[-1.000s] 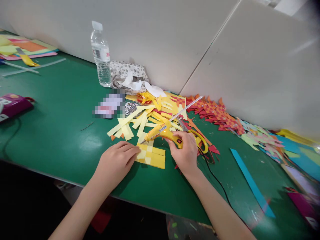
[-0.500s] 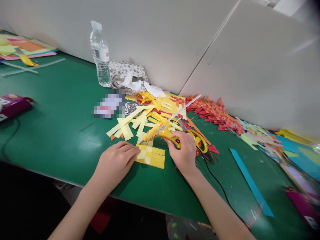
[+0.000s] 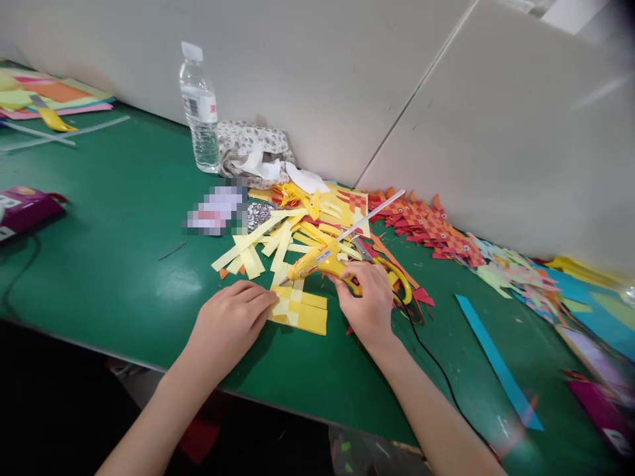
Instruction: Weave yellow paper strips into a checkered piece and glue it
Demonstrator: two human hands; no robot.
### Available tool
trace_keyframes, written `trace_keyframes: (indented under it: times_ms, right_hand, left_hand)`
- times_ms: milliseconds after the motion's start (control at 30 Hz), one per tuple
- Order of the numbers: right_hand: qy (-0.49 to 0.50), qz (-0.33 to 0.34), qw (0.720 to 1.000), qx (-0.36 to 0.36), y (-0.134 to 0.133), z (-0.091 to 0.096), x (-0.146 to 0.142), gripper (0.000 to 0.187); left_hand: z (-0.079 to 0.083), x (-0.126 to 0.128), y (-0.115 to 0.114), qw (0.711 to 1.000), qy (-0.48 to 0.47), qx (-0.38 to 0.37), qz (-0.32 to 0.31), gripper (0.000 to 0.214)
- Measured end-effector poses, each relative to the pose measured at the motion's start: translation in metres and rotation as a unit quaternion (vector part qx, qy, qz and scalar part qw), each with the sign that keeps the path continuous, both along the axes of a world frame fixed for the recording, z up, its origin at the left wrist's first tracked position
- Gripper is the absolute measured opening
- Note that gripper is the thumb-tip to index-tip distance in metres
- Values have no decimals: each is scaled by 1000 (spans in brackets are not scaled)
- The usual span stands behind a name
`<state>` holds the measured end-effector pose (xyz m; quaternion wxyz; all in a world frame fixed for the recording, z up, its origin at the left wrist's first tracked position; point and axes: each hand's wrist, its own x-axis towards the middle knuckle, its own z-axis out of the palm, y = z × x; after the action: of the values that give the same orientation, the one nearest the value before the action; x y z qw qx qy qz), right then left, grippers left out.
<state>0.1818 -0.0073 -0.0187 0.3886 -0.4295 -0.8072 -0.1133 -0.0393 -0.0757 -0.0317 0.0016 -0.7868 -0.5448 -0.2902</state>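
Observation:
My right hand is wrapped round the handle of a yellow hot glue gun. A clear glue stick juts from the gun's back end. Its nozzle points down-left, just over a woven piece of yellow and pale yellow paper strips. At that piece's left edge, my left hand has its fingers together, gripping the paper; the fingertips are partly hidden. Loose pale yellow strips lie beyond the woven piece. Yellow-handled scissors rest behind my right hand.
A water bottle stands near the wall beside a patterned cloth pouch. Red and orange woven paper fish are heaped at the back right. A black cord runs along my right forearm. A blue strip lies to the right.
My right hand and the glue gun have shifted slightly to the right, with the nozzle moving a little along the paper. My left hand and the woven piece look the same.

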Motion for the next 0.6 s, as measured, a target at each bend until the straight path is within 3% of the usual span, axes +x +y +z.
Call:
trace_keyframes:
  times_ms: [600]
  right_hand:
    - [-14,10,1000,23,1,0,0,16]
  left_hand:
    - [-1,0,0,1000,1,-16,1,21]
